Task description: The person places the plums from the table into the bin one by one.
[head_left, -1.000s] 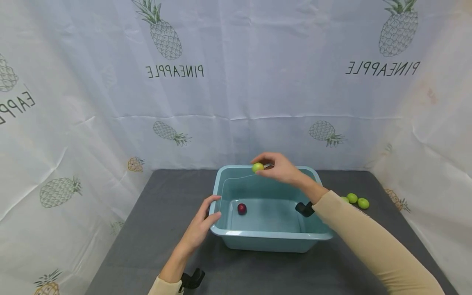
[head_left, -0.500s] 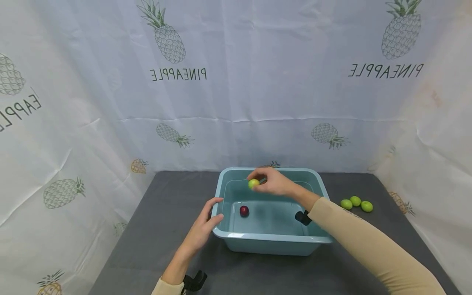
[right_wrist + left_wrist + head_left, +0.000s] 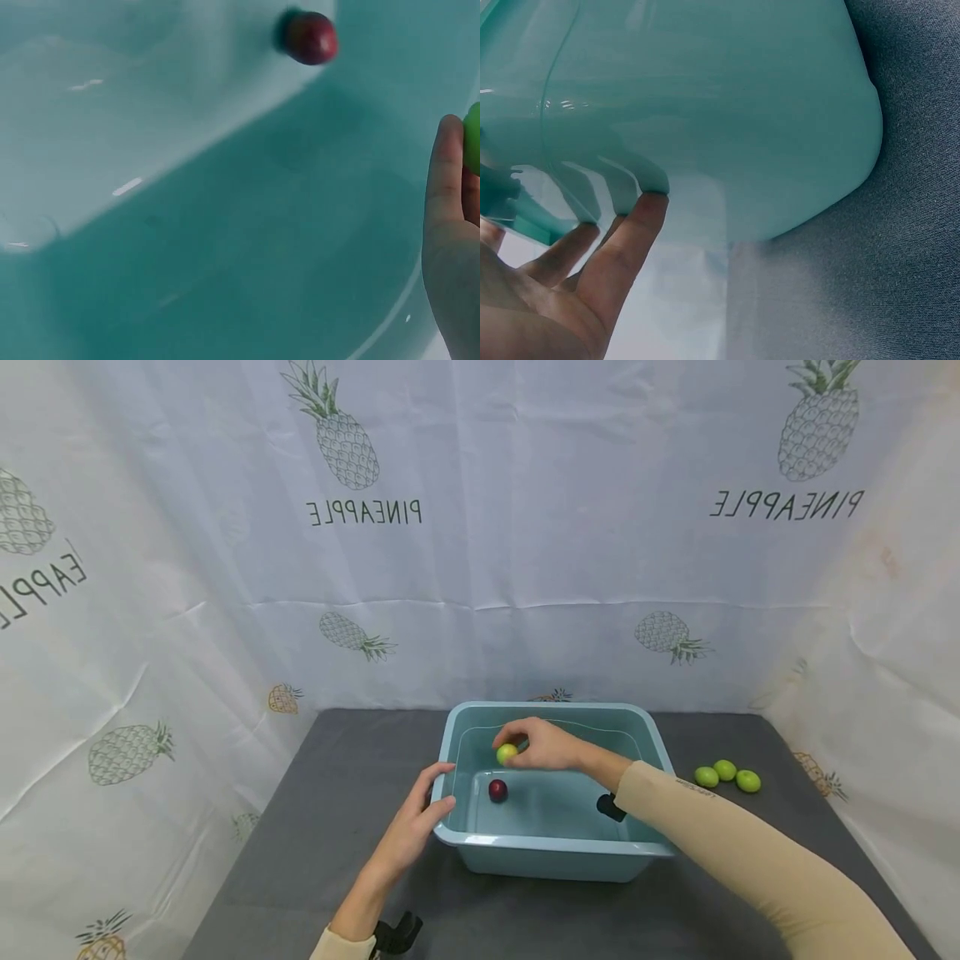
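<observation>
A light-blue plastic basin stands on the dark table. My left hand grips its left rim; in the left wrist view the fingertips of that hand press against the basin wall. Inside the basin's hollow, above its floor, my right hand pinches a small round green fruit between thumb and fingers. A dark red plum lies on the basin floor, just below the held fruit in the head view. In the right wrist view the green fruit is cut off by the frame edge.
Three more green fruits sit close together on the table, right of the basin. White cloth printed with pineapples hangs behind and along both sides. Each wrist carries a black mount.
My right hand has lowered the green fruit from above the basin's far rim down into the basin, moving slightly left. My left hand keeps its place on the rim.
</observation>
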The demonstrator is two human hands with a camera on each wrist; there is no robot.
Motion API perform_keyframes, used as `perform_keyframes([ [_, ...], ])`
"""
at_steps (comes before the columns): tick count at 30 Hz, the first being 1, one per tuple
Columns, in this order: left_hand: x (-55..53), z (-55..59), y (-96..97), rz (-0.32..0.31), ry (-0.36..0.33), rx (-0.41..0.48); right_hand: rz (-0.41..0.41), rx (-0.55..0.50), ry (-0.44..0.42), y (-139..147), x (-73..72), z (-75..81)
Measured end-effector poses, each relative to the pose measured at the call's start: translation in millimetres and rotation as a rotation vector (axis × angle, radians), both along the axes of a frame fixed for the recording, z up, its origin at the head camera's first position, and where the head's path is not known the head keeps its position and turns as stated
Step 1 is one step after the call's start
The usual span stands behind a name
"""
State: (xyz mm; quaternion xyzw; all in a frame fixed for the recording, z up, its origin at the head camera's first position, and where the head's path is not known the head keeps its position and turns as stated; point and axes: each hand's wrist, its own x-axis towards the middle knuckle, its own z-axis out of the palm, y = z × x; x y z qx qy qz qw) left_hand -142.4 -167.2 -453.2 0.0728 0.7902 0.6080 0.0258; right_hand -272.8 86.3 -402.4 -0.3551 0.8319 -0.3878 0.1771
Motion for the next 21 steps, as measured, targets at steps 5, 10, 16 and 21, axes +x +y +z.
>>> perform_keyframes([
  [5,0.8,1.0,-0.4,-0.008,-0.009,0.008,0.016,0.055,0.008,-3.3,-0.8,-9.4],
  [10,0.1,1.5,-1.1,-0.017,0.008,0.012,0.050,0.066,0.010,-7.1,-3.1,-17.1],
  [16,-0.1,1.1,-1.9,-0.027,0.023,0.012,0.069,0.070,-0.006,-12.2,-3.0,-23.0],
  [21,0.3,0.9,-2.1,-0.028,0.024,0.013,0.071,0.080,0.005,-13.2,-3.2,-24.4],
])
